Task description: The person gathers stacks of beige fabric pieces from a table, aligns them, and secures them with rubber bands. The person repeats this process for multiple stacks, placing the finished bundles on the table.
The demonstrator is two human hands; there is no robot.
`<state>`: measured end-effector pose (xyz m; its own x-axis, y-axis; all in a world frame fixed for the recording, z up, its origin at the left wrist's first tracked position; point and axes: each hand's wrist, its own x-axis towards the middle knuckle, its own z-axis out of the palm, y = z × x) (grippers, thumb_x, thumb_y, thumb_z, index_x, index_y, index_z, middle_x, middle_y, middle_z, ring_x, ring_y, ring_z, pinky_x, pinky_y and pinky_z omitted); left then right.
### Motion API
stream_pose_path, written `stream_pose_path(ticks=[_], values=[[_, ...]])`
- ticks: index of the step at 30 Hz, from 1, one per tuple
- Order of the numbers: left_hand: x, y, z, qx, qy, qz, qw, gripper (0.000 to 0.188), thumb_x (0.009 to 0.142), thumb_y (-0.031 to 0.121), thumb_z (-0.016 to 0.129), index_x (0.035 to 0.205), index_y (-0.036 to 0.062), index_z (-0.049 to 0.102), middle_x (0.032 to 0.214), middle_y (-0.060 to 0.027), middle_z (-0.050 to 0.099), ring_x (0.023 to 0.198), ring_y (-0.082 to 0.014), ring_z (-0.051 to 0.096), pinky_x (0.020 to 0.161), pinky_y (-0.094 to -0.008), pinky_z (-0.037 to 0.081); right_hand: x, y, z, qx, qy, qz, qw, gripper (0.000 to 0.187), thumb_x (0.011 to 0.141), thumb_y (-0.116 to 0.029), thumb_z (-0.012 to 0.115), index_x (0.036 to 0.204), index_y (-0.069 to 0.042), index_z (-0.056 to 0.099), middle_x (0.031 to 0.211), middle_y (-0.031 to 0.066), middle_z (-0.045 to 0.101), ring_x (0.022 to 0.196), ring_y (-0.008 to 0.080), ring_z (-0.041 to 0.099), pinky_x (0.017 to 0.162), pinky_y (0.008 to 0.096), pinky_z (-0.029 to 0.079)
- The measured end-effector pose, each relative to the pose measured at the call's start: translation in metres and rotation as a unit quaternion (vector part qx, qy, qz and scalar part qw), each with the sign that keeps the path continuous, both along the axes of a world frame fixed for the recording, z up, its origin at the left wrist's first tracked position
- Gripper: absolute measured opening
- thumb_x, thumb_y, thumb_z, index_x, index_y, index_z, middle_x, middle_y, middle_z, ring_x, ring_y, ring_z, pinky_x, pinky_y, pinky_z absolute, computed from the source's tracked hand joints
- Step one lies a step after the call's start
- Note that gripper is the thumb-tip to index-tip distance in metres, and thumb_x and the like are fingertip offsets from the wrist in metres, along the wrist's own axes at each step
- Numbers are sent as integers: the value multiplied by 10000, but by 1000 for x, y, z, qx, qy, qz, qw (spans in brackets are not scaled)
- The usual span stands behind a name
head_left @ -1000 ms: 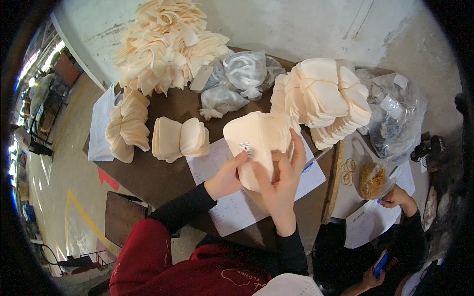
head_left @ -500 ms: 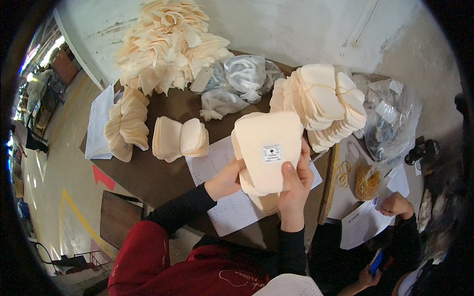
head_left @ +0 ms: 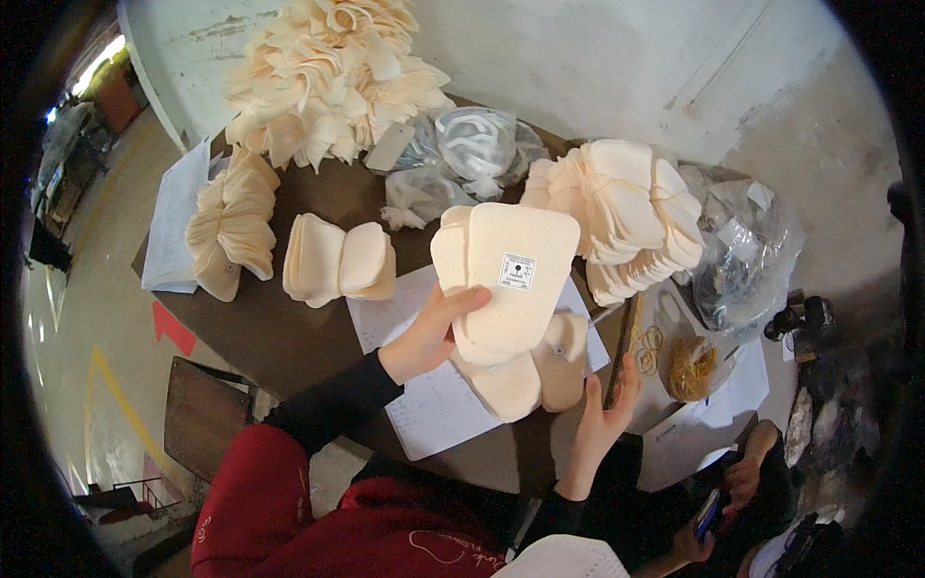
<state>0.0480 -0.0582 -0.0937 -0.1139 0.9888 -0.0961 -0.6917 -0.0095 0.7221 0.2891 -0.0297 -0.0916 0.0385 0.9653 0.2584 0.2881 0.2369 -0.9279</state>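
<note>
My left hand [head_left: 426, 335] grips a small stack of cream foam pads [head_left: 511, 303] above the table, its thumb on the top pad. That pad bears a small square printed label [head_left: 518, 272]. My right hand [head_left: 602, 419] is off the stack, open with fingers apart and nothing in them. Close to its fingertips lies a loose pad with a small dark mark [head_left: 565, 371]. Another loose pad [head_left: 511, 390] rests beside it, partly covered by the held stack. Under them are written paper sheets [head_left: 438, 419].
Banded pad bundles [head_left: 339, 258] stand on the brown table, with more at the right [head_left: 621, 202]. A heap of loose pads [head_left: 328, 87] rises behind. Clear bags [head_left: 472, 149], yellow rubber bands [head_left: 692, 366] and a co-worker's hand with a phone [head_left: 708, 512] are also around.
My right hand has let go of the pad stack and moved down, uncovering the loose pads below. My left hand keeps the stack. The co-worker's other hand has left the paper.
</note>
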Motion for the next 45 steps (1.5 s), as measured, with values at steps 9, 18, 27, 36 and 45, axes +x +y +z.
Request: stream_pose_path(ticks=[9, 18, 27, 36, 45], values=[[20, -8, -13, 12, 46, -19, 999, 816, 864, 287, 748, 1470, 42, 260, 1411, -99, 468, 1292, -210, 480, 1039, -385, 444, -65, -1, 40, 129, -34, 86, 987, 303, 850, -35, 666, 1135, 32, 588, 1189, 184, 559, 1089, 287, 567, 927, 360, 441], [25, -4, -10, -5, 8, 48, 999, 805, 902, 419, 686, 1488, 120, 222, 1451, -56, 412, 1336, -207, 434, 1098, -396, 393, -77, -10, 71, 279, -147, 74, 946, 380, 768, 63, 638, 1140, 3, 692, 953, 125, 556, 837, 244, 564, 744, 334, 462], [16, -9, 5, -23, -22, 27, 999, 764, 886, 273, 717, 1467, 78, 261, 1372, -114, 471, 1234, -209, 521, 1003, -374, 482, -84, -17, 55, 88, -148, 310, 935, 554, 787, -67, 716, 1316, -4, 563, 1148, 170, 525, 1042, 289, 557, 872, 358, 459], [7, -21, -23, 53, -20, -73, 996, 714, 935, 397, 623, 1468, 28, 324, 1414, -138, 494, 1250, -258, 538, 1053, -426, 446, -90, 1, 58, 121, -77, 222, 964, 951, 812, -149, 728, 1522, 36, 124, 1505, 252, 275, 1380, 375, 309, 1145, 432, 233], [-19, 15, -52, 45, -378, -49, 923, 432, 1006, 376, 473, 1296, 56, 481, 1117, -148, 568, 967, -289, 573, 867, -417, 517, -80, 15, 72, -11, 134, 245, 960, 583, 899, -89, 641, 1430, -19, 412, 1204, 127, 578, 930, 162, 577, 819, 294, 466]])
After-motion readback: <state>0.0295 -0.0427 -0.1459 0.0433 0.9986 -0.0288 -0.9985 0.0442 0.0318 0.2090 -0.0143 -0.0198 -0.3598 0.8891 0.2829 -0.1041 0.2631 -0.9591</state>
